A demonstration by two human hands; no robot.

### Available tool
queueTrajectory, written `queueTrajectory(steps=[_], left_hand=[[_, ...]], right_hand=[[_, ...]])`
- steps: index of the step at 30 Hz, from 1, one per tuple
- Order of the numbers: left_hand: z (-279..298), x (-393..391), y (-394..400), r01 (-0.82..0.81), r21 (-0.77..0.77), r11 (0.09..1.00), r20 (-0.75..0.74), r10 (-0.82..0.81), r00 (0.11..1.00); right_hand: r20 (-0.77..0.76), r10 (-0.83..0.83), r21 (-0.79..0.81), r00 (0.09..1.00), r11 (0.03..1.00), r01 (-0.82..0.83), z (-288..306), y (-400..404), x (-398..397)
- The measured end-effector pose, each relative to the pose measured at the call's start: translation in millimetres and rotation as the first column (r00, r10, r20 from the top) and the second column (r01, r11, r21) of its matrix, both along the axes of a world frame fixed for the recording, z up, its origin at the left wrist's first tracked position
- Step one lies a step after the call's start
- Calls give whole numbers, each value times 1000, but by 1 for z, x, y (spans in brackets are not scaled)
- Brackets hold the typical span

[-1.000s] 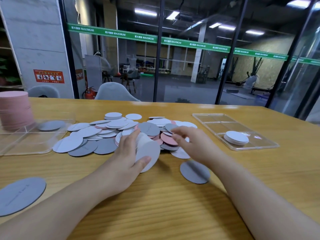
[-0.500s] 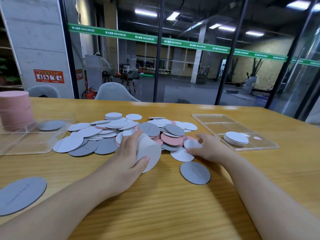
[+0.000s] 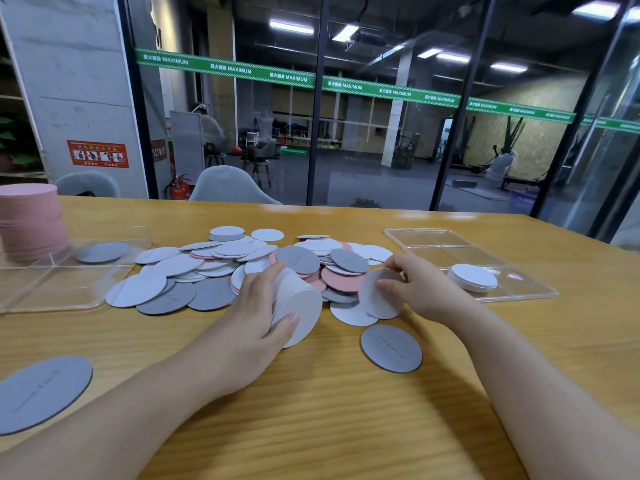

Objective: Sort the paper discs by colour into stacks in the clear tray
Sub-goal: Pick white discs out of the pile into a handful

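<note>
Two hands over disc pile (image 3: 242, 268), left hand (image 3: 254, 308) gripping white stack (image 3: 298, 306), right hand (image 3: 420, 289) apparently pinching white disc (image 3: 379, 296)

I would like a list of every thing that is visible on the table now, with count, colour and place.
table: one, wood, under everything
loose discs: many, white, grey, pink, centre pile
lone grey discs: two, near edge
right clear tray: one, holds white stack
left clear tray: one, holds grey disc
pink stack: one, far left
left hand: grips white bundle
right hand: pinches one white disc
</note>
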State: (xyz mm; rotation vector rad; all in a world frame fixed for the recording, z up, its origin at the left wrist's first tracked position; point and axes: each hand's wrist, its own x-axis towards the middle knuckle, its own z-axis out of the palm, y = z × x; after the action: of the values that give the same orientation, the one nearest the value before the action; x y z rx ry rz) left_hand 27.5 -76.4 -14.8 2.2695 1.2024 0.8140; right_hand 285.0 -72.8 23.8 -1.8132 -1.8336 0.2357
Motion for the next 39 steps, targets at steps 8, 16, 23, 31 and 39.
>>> queueTrajectory(steps=[8,16,23,31,39], left_hand=[[0,0,-1,-10,-8,1000,19,10,1000],[1,1,-1,1,3,1000,3,-1,1000],[0,1,0,-6,-5,1000,5,6,1000],[-1,0,0,-5,-8,1000,6,5,1000],[-1,1,0,-5,3,1000,15,5,1000]], right_hand=[[-256,341,-101,904,921,-376,9,-12,-18],[-341,327,-62,881,928,-368,1,-16,-44],[-188,247,-55,950,964,-262,8,-16,-38],[209,29,-347,977,937,47,3,-12,-22],[267,24,-286,963,957,55,2,-7,-28]])
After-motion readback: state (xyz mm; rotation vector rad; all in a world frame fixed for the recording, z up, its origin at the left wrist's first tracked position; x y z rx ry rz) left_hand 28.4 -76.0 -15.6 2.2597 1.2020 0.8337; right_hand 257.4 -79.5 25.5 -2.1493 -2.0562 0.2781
